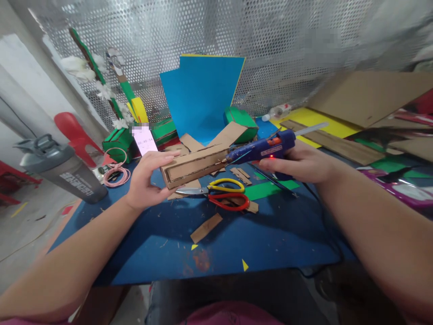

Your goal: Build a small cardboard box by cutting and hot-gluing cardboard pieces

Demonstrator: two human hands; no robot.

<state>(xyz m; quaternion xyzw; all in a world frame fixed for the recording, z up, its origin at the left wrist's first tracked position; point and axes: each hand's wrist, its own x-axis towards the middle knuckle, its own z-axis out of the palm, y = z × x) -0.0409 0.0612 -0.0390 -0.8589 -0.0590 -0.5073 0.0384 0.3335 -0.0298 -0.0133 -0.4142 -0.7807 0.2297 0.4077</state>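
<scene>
My left hand [149,178] grips the left end of a long cardboard piece [194,165], fingers over its top and thumb beneath, holding it above the blue table [270,234]. My right hand [301,163] is wrapped round a blue hot glue gun [267,146] with a small red light lit. The gun's nozzle touches the right end of the cardboard piece. A glue stick pokes out of the gun's back.
Scissors [225,195] with yellow and red handles lie under the cardboard, among cardboard scraps [206,228]. A grey shaker bottle [66,171] stands at the left, a phone [145,141] and pink cable behind my left hand. Blue sheets [203,97], green boxes and large cardboard sheets [365,97] line the back.
</scene>
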